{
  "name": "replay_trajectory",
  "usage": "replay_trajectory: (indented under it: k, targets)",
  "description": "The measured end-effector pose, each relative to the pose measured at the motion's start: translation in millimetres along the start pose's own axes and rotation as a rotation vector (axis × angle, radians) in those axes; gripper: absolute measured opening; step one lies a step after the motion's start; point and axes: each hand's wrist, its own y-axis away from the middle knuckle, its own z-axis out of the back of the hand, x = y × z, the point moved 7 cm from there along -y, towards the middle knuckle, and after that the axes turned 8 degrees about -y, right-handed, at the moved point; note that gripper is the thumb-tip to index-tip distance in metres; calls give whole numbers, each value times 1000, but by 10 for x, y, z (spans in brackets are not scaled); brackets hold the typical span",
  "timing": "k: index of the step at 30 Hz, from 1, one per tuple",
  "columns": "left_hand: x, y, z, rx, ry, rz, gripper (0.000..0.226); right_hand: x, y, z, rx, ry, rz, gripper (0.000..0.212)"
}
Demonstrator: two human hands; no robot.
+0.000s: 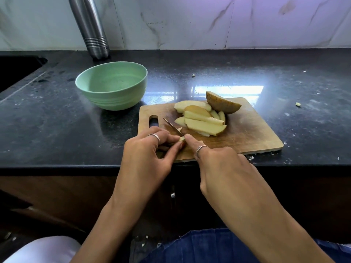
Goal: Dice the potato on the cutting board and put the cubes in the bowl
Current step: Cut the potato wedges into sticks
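A wooden cutting board (252,135) lies on the black counter. On it sits a pile of potato strips (204,123), with an unpeeled potato half (222,104) behind them. My left hand (150,150) pinches a small potato piece (182,138) at the board's near left corner. My right hand (216,158) grips a knife (173,127), index finger along its spine; the blade points away to the left, just beside the piece. The handle is hidden under my hand. A green bowl (112,86) stands left of the board, with nothing visible inside.
A steel bottle (93,31) stands against the tiled wall behind the bowl. A dark sink (17,67) opens at the far left. Small potato scraps (297,104) dot the counter right of the board. The counter edge runs just below the board.
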Motion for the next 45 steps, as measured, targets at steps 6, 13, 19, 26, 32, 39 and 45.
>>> replay_trajectory:
  k: [6,13,19,26,32,39,45]
  targets:
    - [-9,2,-9,-5,16,19,7,-144,192,-30,75,49,-54,67]
    - [21,6,0,41,37,-11,14,-238,131,123,-113,-160,-63,59]
    - [53,-5,9,45,90,1,13,-83,128,69,-125,-209,3,58]
    - [43,-1,1,41,62,-31,12,-70,116,-37,-51,-80,-40,71]
    - [17,13,14,17,37,-47,9,38,53,1,-34,9,-10,67]
    - [26,13,3,-11,13,-11,7,-49,171,-34,61,68,-50,67]
    - [25,9,13,23,53,-30,10,-171,184,35,-99,-113,-55,61]
